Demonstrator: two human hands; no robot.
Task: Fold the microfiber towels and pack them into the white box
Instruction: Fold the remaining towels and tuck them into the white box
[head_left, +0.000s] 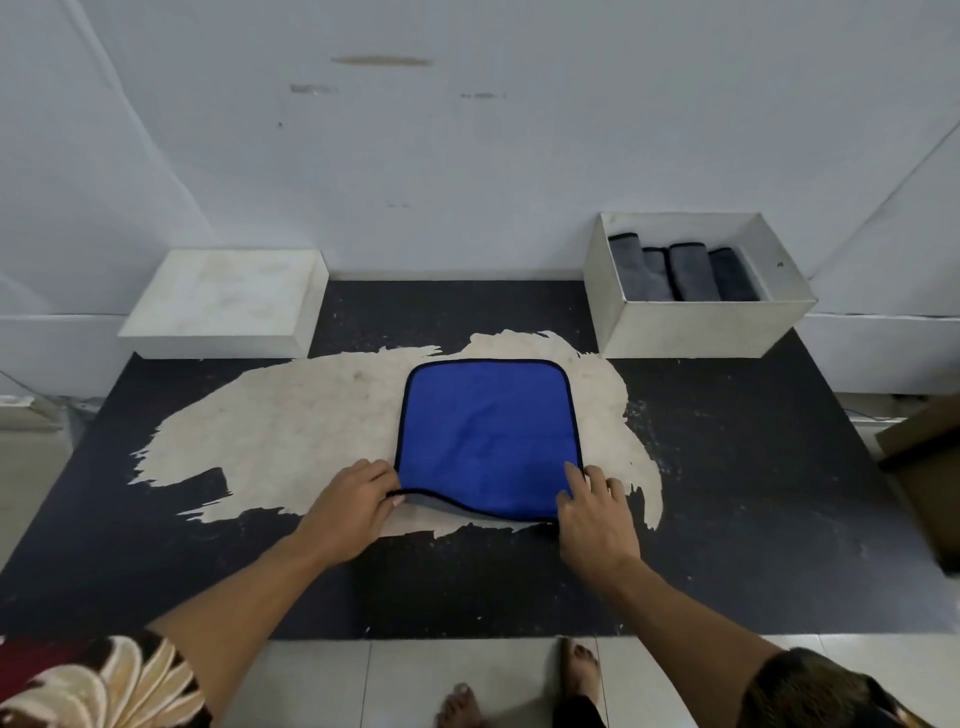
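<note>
A blue microfiber towel (488, 431) with a dark hem lies spread flat on the worn middle of a dark table (727, 493). My left hand (353, 506) pinches the towel's near left corner, which is lifted a little and shows a grey underside. My right hand (597, 512) rests with fingers on the near right corner. The open white box (696, 325) stands at the back right and holds several folded grey and dark towels (680, 273) side by side.
A white box lid (223, 301) lies upside up at the back left of the table. A white wall rises just behind. A brown cardboard piece (930, 467) sits off the right edge. My bare feet stand on floor tiles below the table's front edge.
</note>
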